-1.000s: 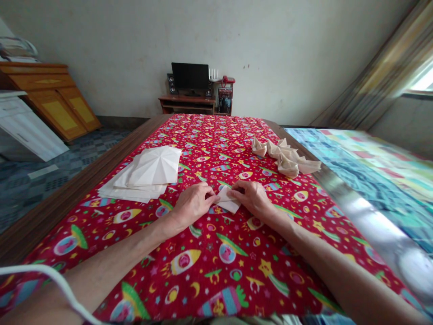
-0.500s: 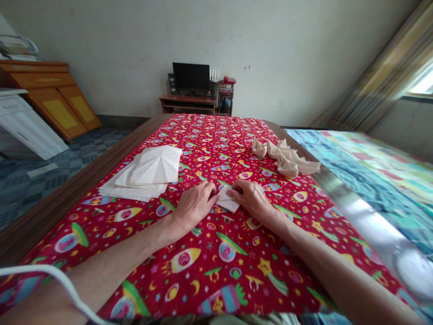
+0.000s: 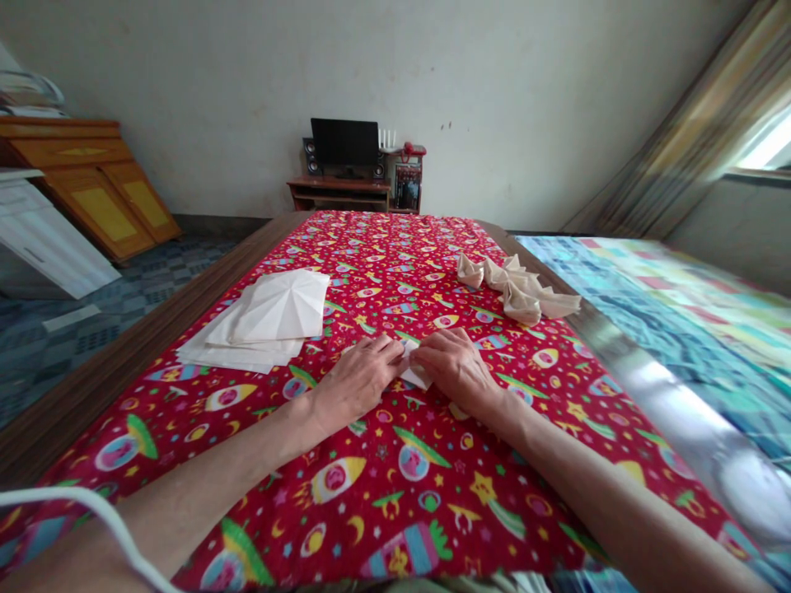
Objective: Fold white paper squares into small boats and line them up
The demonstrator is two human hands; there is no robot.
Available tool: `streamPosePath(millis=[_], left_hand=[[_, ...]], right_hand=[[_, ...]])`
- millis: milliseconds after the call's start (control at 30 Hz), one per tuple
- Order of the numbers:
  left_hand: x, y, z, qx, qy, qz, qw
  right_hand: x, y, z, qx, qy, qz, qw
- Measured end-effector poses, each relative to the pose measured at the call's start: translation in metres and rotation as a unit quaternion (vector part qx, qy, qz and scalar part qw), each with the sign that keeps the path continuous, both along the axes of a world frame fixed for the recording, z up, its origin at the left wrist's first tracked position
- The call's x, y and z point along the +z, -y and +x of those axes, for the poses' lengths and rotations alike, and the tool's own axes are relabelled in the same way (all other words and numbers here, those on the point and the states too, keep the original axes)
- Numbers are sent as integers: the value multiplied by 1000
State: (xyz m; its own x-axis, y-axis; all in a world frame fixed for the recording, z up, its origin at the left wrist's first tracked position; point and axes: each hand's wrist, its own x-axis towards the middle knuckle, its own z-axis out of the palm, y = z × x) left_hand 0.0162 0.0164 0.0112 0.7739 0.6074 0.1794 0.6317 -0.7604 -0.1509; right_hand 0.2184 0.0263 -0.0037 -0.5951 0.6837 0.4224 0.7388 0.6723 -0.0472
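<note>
A small folded piece of white paper [image 3: 418, 377] lies on the red patterned cloth in front of me, mostly covered by my fingers. My left hand [image 3: 364, 375] pinches its left side with thumb and fingers closed. From the other side my right hand [image 3: 454, 366] grips the paper, its fingers curled over the top. To the left is a stack of creased white paper sheets [image 3: 281, 309], the top one marked with folds radiating from its middle. Several folded paper shapes with pointed tips [image 3: 522, 303] sit together on the right.
The red cloth [image 3: 395, 486] covers a dark wooden table [image 3: 74, 416]. A white cable [image 3: 108, 515] crosses my left forearm. A bed with a patterned cover [image 3: 680, 329] stands to the right; a monitor [image 3: 344, 143] is on a small desk beyond the table.
Both hands have come closer together over the folded paper, and the fingers now hide more of it. The view has shifted slightly. The stack and the folded shapes stay in place.
</note>
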Motion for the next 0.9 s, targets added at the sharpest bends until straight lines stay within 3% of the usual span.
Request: streamPosePath(millis=[67,167,633,800,900], left_hand=[[2,4,0,6,-13,3,1000],[4,8,0,7,-18,17,1000],[3,13,-16,4,-31,11,999],[-3,7,-21,1,111,-59,992],[-14,-3,-19,45,228,-62,971]], right_hand=[[4,6,3,50,31,-8,998],[11,13,12,74,59,-39,995],[11,22,33,39,78,-23,996],[10,22,31,31,49,-37,998],[5,18,29,34,2,-46,998]])
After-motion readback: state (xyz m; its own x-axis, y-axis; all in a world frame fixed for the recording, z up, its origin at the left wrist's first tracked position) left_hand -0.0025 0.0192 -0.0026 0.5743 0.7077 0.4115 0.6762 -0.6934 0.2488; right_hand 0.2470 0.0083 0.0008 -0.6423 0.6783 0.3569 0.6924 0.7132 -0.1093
